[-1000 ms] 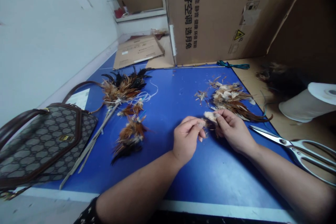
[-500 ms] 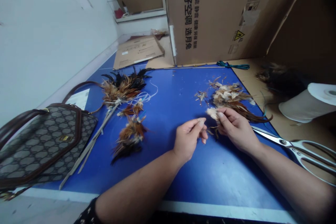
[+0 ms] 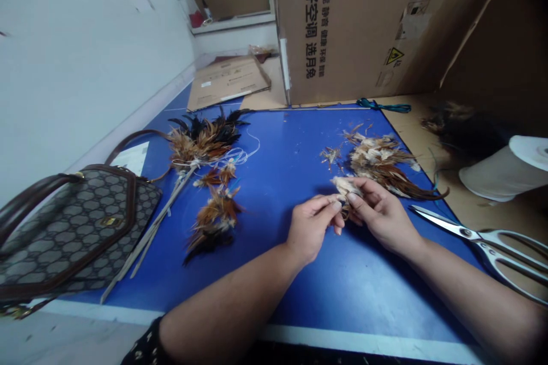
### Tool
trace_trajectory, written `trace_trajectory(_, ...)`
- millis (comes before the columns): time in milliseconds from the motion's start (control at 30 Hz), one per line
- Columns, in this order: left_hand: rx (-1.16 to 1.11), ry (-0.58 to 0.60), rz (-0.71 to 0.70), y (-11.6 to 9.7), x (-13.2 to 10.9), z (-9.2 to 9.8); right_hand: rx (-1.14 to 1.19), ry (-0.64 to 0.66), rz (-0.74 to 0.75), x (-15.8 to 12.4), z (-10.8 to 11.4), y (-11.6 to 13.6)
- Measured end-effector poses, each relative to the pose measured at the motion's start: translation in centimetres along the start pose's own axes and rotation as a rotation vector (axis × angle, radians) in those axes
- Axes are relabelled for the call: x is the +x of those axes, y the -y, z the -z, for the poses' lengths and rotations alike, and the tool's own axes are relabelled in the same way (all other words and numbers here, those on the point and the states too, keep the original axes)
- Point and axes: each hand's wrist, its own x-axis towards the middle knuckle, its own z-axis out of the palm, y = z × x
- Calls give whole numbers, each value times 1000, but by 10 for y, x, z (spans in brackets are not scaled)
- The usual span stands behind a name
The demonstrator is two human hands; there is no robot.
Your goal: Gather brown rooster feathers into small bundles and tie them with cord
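In the head view, my right hand (image 3: 383,214) pinches a small tuft of pale cream feathers (image 3: 342,185) between thumb and fingers. Right beside it, my left hand (image 3: 312,225) is closed in a pinch on a small pale feather, mostly hidden by the fingertips, which almost meet those of my right hand. Just beyond my right hand lies a loose pile of cream and brown feathers (image 3: 372,154), with long dark brown ones at its near side. Small feather scraps (image 3: 331,155) lie left of the pile.
Scissors (image 3: 466,234) lie right of my right hand, near a white spool (image 3: 505,168). On the left are a feather bunch on sticks (image 3: 201,142), smaller feather bundles (image 3: 216,217) and a patterned handbag (image 3: 72,228). A large cardboard box (image 3: 355,28) stands behind the blue table mat (image 3: 265,291).
My hands have come together, the left moving right until its fingertips reach the tuft in my right hand. The whole view has shifted slightly.
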Motion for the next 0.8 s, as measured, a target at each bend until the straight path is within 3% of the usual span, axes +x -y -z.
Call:
trace_trajectory(400, 9, -33, -8, 1, 1, 0, -10, 46, -9, -2, -4, 2)
trace_trajectory(567, -53, -105, -18, -1, 1, -1, 5, 25, -17, -1, -4, 1)
trace_trajectory(800, -130, -85, 12, -4, 1, -4, 55, -10, 22, 1, -3, -8)
